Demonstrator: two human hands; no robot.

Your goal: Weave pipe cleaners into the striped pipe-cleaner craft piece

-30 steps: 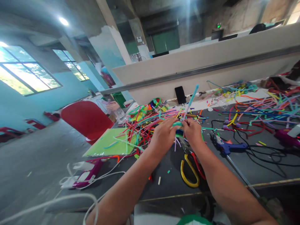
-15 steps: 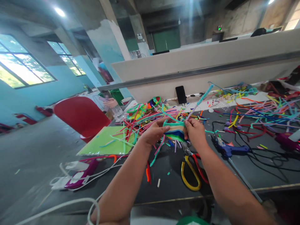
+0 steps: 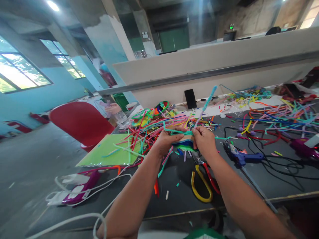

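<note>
Above the near part of the dark table, a striped pipe-cleaner piece (image 3: 184, 144) in teal, beige, blue and green is held between both hands. My left hand (image 3: 167, 139) is closed around its left side, the thumb lying across the front. With its fingers pinched, my right hand (image 3: 205, 139) grips the right edge. From beside the right fingertips a lilac-and-teal pipe cleaner (image 3: 208, 100) sticks up; its lower end is hidden. Scissors (image 3: 202, 186) with yellow and red handles lie just below the right hand, and loose pipe cleaners (image 3: 149, 132) spread behind the left.
A blue glue gun (image 3: 245, 160) with black cords lies at right. At left are a green sheet (image 3: 99, 156), a purple-and-white power strip (image 3: 78, 191) with white cables, and a red chair (image 3: 81, 122). A phone (image 3: 190, 99) leans against the partition (image 3: 211, 53).
A teal strand at the piece's top edge has been bent down and now lies more flatly along it. The left thumb has shifted right across the piece. The view has turned slightly right.
</note>
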